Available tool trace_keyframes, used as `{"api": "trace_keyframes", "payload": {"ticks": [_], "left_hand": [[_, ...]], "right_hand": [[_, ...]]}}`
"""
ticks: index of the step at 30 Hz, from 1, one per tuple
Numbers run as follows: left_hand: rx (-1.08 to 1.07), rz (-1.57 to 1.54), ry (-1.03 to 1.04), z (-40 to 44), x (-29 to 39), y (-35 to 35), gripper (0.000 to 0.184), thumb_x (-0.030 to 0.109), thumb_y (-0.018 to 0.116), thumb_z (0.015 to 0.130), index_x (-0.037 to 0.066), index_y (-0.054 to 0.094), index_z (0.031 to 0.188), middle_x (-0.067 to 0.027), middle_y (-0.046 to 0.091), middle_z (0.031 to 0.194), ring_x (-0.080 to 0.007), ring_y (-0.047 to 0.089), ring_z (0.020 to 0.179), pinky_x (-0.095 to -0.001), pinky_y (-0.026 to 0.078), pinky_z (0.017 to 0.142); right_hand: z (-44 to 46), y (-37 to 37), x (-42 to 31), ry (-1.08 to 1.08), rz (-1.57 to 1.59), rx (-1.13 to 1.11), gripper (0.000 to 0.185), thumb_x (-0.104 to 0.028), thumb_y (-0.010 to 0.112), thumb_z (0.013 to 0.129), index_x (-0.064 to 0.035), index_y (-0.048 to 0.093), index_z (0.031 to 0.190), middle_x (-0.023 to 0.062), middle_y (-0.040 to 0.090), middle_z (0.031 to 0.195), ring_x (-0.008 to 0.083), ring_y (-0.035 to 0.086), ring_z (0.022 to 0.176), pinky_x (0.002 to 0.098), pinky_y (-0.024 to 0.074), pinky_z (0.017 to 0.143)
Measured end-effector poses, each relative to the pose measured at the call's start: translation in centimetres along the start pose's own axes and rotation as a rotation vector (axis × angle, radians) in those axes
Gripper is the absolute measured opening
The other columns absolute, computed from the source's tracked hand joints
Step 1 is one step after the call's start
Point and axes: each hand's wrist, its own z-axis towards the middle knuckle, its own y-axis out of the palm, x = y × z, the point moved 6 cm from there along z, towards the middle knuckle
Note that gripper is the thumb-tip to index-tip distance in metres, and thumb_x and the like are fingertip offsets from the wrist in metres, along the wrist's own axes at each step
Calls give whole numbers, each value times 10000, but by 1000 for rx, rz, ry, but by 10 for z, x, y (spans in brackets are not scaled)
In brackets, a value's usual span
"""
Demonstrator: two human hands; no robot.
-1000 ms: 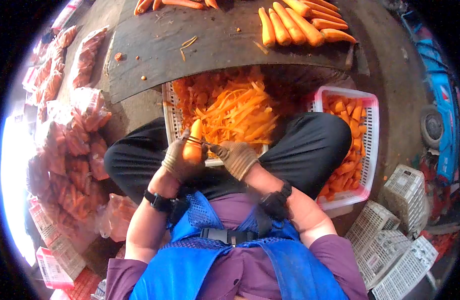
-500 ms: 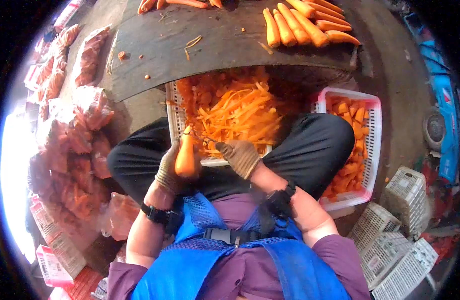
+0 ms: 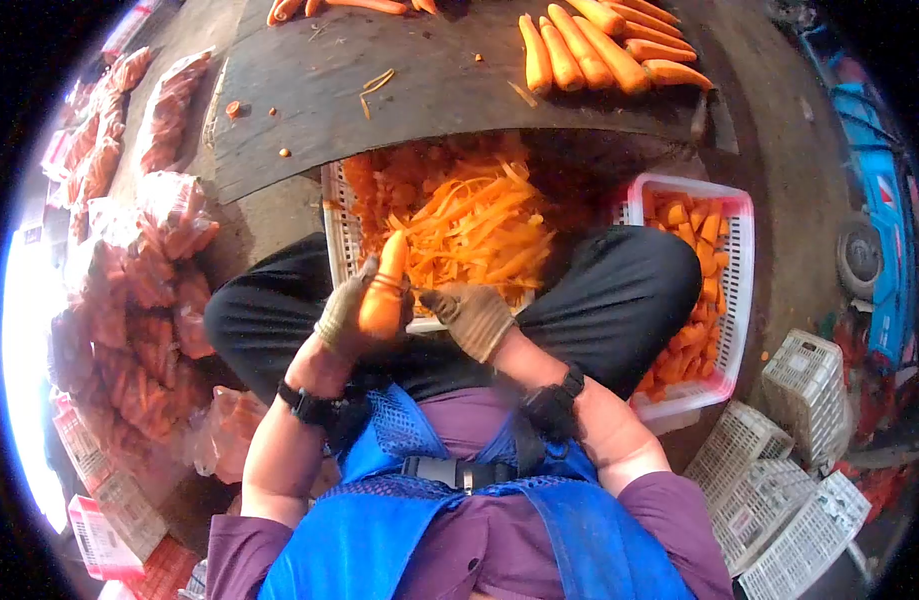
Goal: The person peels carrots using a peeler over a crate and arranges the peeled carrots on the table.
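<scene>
My left hand (image 3: pixel 351 312), in a tan work glove, is wrapped round an orange carrot (image 3: pixel 391 262). The carrot's tip points up and away from me, over the near edge of a white crate (image 3: pixel 341 215). Just right of the carrot, my gloved right hand (image 3: pixel 471 318) is closed round a small tool that looks like a peeler, mostly hidden by the fingers. Long orange peelings (image 3: pixel 469 225) are heaped in the crate between my knees.
Several whole carrots (image 3: pixel 599 50) lie on a dark board (image 3: pixel 379 90) ahead. A pink-rimmed basket (image 3: pixel 744 260) of carrot chunks (image 3: pixel 704 260) stands beside my right knee. Bagged carrots (image 3: pixel 144 320) are piled at the left. White plastic crates (image 3: pixel 804 390) sit at the lower right.
My left hand has tilted the carrot, so its tip now leans right and sits higher. My right hand has shifted slightly left, closer to the carrot. The whole view has moved a little.
</scene>
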Motion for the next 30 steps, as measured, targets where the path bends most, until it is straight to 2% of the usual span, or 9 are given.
{"api": "trace_keyframes", "payload": {"ticks": [4,6,9,11,13,20,22,26,30], "left_hand": [[-26,114,-14,-47,-11,2,424,441,453,847,22,494,901,-74,511,689,-178,500,556,-294,436,509],[-3,28,-57,-68,-17,1,414,431,445,854,22,495,887,-75,500,673,-178,492,541,-292,429,494],[-291,-86,-34,-72,-24,-4,417,427,429,860,15,492,878,-84,497,664,-174,486,535,-273,418,481],[-158,-120,21,-64,-19,-9,419,430,410,866,20,494,894,-90,506,664,-186,498,539,-263,427,482],[-82,-61,130,-49,-11,-12,407,421,404,870,29,508,903,-90,521,662,-202,524,547,-271,452,490],[33,-180,98,-11,6,-9,404,458,512,807,85,499,962,-57,524,727,-168,523,617,-250,445,543],[-68,-112,66,1,6,-18,367,429,524,804,104,503,973,-33,545,764,-162,533,647,-261,451,576],[-48,-141,96,14,14,-13,309,353,544,798,109,500,983,-29,565,814,-166,552,690,-296,459,612],[99,-214,130,30,17,-20,312,347,516,820,68,534,959,-49,578,775,-184,569,640,-316,489,567]], "right_hand": [[6,5,7,-57,-70,55,611,-573,370,816,-10,574,697,217,512,624,359,504,583,394,388,531],[18,7,29,102,-50,50,612,-574,369,815,-10,577,703,222,515,633,371,506,595,401,390,537],[19,4,30,147,-21,64,637,-594,333,810,-18,587,706,228,534,658,390,523,639,433,400,566],[14,0,12,107,-62,12,693,-633,259,802,-42,608,713,218,567,696,391,557,701,460,423,613],[12,-1,11,104,-48,-40,693,-635,266,801,-35,597,698,215,560,671,390,552,673,452,418,591],[5,7,7,-29,22,7,643,-598,357,807,-14,533,602,185,470,536,337,474,521,393,362,498],[4,6,2,-71,15,2,638,-595,360,808,-14,534,609,187,471,540,334,477,523,393,364,504],[2,7,-5,-87,44,-2,617,-579,369,813,-16,546,636,195,478,559,339,484,537,392,372,514],[4,12,-1,-97,-24,-11,604,-568,375,817,-12,553,660,203,487,581,350,488,559,390,383,530]]}}
